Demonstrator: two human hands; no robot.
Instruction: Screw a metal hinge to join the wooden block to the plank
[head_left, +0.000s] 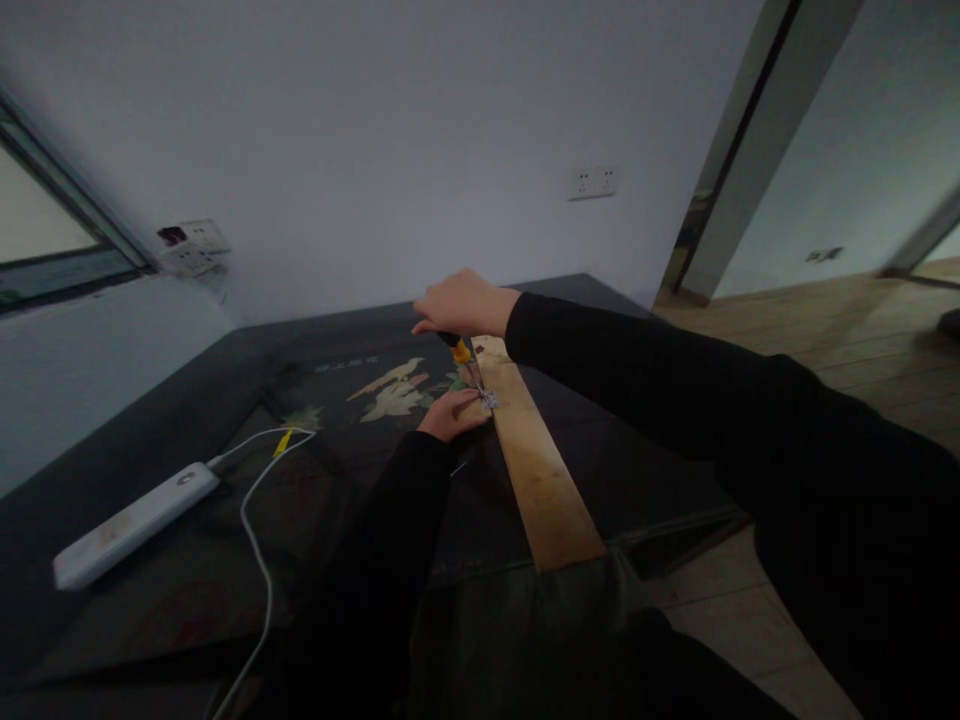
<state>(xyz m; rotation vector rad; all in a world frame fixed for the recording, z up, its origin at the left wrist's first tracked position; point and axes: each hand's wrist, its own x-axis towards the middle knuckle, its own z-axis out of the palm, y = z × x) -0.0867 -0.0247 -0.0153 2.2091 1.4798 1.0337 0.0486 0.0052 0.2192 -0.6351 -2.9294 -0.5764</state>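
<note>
My right hand is closed round the black and yellow handle of a screwdriver. The shaft slants down to a small metal hinge at the left edge of a long wooden board. My left hand lies low beside the hinge, its fingers pressed on a small wooden piece that meets the board's edge. Whether the screwdriver's tip sits in a screw is too small to tell.
The dark table has a painted bird picture on its top. At the left lies a white power strip with a white cable and a yellow tag. A wall with sockets stands behind; wooden floor shows at right.
</note>
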